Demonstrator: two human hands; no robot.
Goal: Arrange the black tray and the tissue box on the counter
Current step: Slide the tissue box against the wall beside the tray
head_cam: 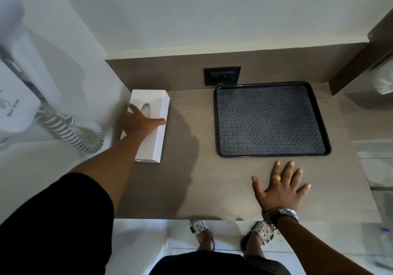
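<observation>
**A:** What do I see from here? The long white cardboard tissue box [152, 124] lies on the grey-brown wooden counter [191, 179], in the left middle of the frame, right by the white wall.

**B:** And the hands?

**A:** The left hand [139, 124] lies on top of the box. Its fingers are spread over the lid and the thumb hooks over the right edge. It looks like a light hold, for pushing or sliding. I cannot tell if it squeezes hard.

**B:** Where is the tray?

**A:** The flat black plastic tray with the bumpy pattern [271, 118] sits in the upper right of the frame, at the back of the counter, just under the black wall socket [222, 75]. Nothing is on it.

**B:** And the other hand?

**A:** The right hand [280, 189] is flat and open on the counter, just below the tray. It holds nothing and does not touch the tray.

**B:** So how far along are we?

**A:** I think nearly done. The tray looks straight and in place. The box looks a bit crooked, so I guess it needs one small nudge.
</observation>
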